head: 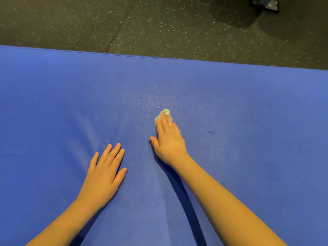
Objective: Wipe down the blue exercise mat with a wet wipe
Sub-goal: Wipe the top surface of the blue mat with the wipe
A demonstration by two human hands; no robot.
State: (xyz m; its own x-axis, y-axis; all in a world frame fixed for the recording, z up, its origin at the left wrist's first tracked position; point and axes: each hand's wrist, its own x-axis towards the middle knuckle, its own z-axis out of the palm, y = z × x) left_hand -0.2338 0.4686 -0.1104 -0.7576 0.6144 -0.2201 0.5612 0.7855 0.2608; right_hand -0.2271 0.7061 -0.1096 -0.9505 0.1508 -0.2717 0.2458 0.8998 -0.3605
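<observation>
From the head view, the blue mat fills the lower three quarters of the frame. At centre, the right hand presses a crumpled white wipe flat onto the mat, fingers straight. Lower left of centre, the left hand rests flat, fingers spread. A speckled dark floor spans the top.

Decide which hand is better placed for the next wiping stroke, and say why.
The right hand: its straight fingers press the wet wipe onto the blue mat. The left hand rests flat, without one.
</observation>
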